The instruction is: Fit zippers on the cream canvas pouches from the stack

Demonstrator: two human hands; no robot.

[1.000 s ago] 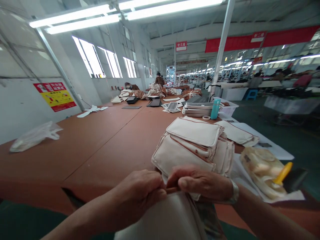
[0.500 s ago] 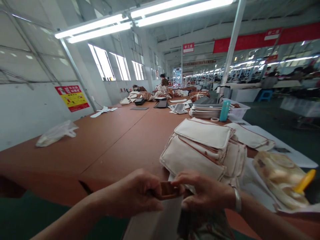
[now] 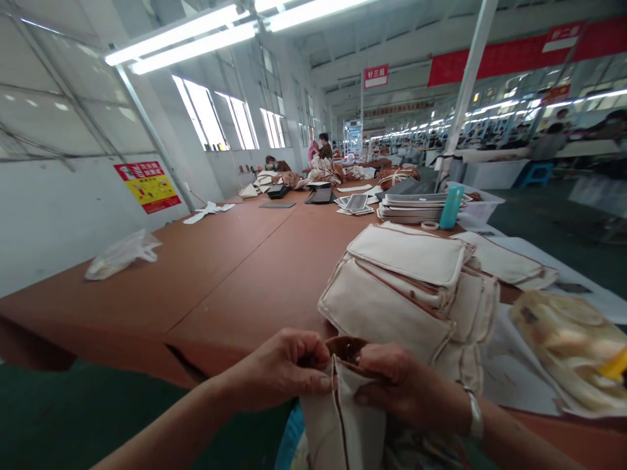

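My left hand (image 3: 281, 369) and my right hand (image 3: 396, 385) both grip one cream canvas pouch (image 3: 343, 418) with brown trim, at the near edge of the brown table (image 3: 220, 274). The hands pinch the pouch's brown top edge from either side, and the pouch hangs down, folded along a seam. A silver bracelet sits on my right wrist. Just beyond my hands lies a stack of similar cream pouches (image 3: 406, 281).
A clear bag of pale items (image 3: 563, 339) with a yellow handle (image 3: 614, 365) lies at the right. A teal bottle (image 3: 450, 207), grey trays (image 3: 411, 207) and a tape roll (image 3: 430, 226) stand farther back. A crumpled plastic bag (image 3: 120, 254) lies left. People work in the distance.
The pouch was flat between my hands; its brown top has since been pulled up and the body folded, and it now hangs lower. The view has shifted left.
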